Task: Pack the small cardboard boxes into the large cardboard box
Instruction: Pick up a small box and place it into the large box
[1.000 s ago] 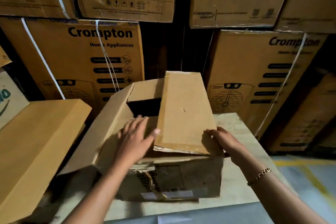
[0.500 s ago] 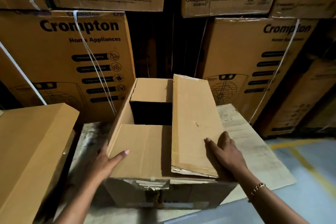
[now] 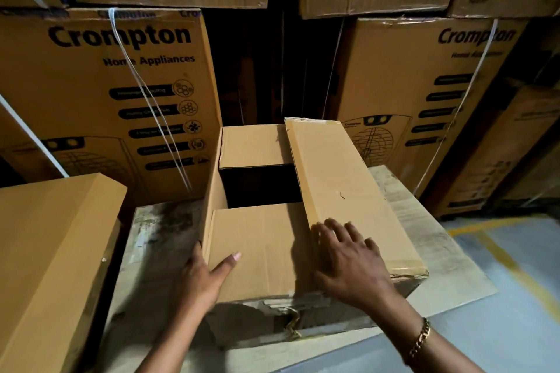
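Observation:
The large cardboard box (image 3: 257, 251) sits in the middle, its top partly shut. Its near flap lies flat, its far flap (image 3: 251, 142) is folded in, and the long right flap (image 3: 342, 172) lies over both. A dark opening (image 3: 260, 185) remains between them, and I cannot see what is inside. My left hand (image 3: 203, 278) grips the box's near left corner, thumb on the near flap and fingers hidden down the left side. My right hand (image 3: 348, 260) lies flat with fingers spread on the near end of the right flap. No small boxes show.
Another plain cardboard box (image 3: 51, 251) stands close on the left. The large box rests on a flat worn cardboard sheet (image 3: 439, 251). Tall stacked printed cartons (image 3: 121, 85) with white straps form a wall behind. Grey floor with a yellow line (image 3: 515, 281) lies at the right.
My left hand went from pressing the near flap down to gripping the box's left corner. My right hand slid left from the flap's near right edge onto its top.

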`<control>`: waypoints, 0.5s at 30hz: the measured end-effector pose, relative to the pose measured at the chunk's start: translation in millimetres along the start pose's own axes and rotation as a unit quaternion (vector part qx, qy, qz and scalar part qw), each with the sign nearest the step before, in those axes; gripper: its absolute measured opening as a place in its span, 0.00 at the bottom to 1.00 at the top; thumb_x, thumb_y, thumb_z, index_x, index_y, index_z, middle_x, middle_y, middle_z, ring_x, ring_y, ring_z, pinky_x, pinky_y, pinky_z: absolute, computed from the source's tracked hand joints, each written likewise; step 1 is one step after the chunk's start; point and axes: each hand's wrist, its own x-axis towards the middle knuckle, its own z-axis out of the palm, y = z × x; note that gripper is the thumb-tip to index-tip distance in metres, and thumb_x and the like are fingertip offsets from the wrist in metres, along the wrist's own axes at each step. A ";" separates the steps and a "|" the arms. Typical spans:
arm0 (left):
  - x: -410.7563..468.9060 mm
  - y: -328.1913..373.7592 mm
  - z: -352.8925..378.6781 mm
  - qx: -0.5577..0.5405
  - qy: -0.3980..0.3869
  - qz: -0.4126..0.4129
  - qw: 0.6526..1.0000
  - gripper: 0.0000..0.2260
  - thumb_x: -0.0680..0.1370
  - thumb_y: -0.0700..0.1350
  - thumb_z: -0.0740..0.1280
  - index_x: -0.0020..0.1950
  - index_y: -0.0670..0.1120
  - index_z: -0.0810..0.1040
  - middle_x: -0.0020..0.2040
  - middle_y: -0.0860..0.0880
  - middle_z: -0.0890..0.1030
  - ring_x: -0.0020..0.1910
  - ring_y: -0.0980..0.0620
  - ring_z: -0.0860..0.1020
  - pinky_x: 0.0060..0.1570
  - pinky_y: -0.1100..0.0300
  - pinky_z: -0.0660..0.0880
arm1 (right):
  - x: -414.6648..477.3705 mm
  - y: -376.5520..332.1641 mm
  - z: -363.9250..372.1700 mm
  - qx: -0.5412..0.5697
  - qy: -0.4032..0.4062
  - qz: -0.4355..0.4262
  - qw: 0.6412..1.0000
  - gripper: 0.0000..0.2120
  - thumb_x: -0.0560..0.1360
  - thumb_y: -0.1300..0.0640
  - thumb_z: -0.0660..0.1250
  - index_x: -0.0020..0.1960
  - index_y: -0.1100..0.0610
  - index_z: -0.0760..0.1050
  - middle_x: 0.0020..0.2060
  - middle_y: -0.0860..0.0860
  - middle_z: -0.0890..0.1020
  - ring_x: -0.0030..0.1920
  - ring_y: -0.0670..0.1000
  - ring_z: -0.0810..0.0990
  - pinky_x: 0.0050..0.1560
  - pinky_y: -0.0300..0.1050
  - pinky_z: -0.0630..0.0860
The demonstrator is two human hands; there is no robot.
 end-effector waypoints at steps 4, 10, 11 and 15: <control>-7.0 4.0 0.0 0.041 -0.001 -0.012 0.999 0.60 0.55 0.85 0.58 0.79 0.52 0.55 0.70 0.41 0.73 0.64 0.38 0.76 0.61 0.41 0.74 | -14.9 13.5 -59.1 0.036 0.102 -0.011 0.994 0.36 0.75 0.44 0.66 0.79 0.39 0.54 0.74 0.42 0.69 0.63 0.50 0.77 0.55 0.45 0.77; -19.9 14.5 17.8 0.031 0.009 -0.037 0.999 0.58 0.57 0.85 0.57 0.79 0.54 0.53 0.72 0.45 0.74 0.64 0.39 0.76 0.61 0.42 0.75 | -31.2 133.4 -123.5 0.088 0.365 0.107 0.921 0.28 0.74 0.61 0.69 0.71 0.42 0.72 0.66 0.49 0.79 0.58 0.59 0.81 0.49 0.53 0.79; -26.7 20.4 20.7 0.031 0.013 -0.044 0.998 0.58 0.57 0.85 0.56 0.79 0.55 0.52 0.72 0.45 0.73 0.65 0.39 0.75 0.62 0.43 0.74 | -31.2 159.0 -124.4 0.055 0.381 0.133 0.913 0.27 0.74 0.61 0.68 0.71 0.44 0.73 0.67 0.51 0.78 0.59 0.61 0.79 0.49 0.55 0.78; -48.6 38.9 24.3 0.072 0.042 -0.031 0.996 0.54 0.58 0.85 0.50 0.80 0.62 0.46 0.78 0.45 0.64 0.69 0.37 0.71 0.63 0.40 0.72 | -22.0 255.1 -111.9 -0.097 0.282 0.212 0.931 0.20 0.76 0.52 0.70 0.67 0.47 0.76 0.72 0.53 0.73 0.68 0.62 0.68 0.63 0.63 0.71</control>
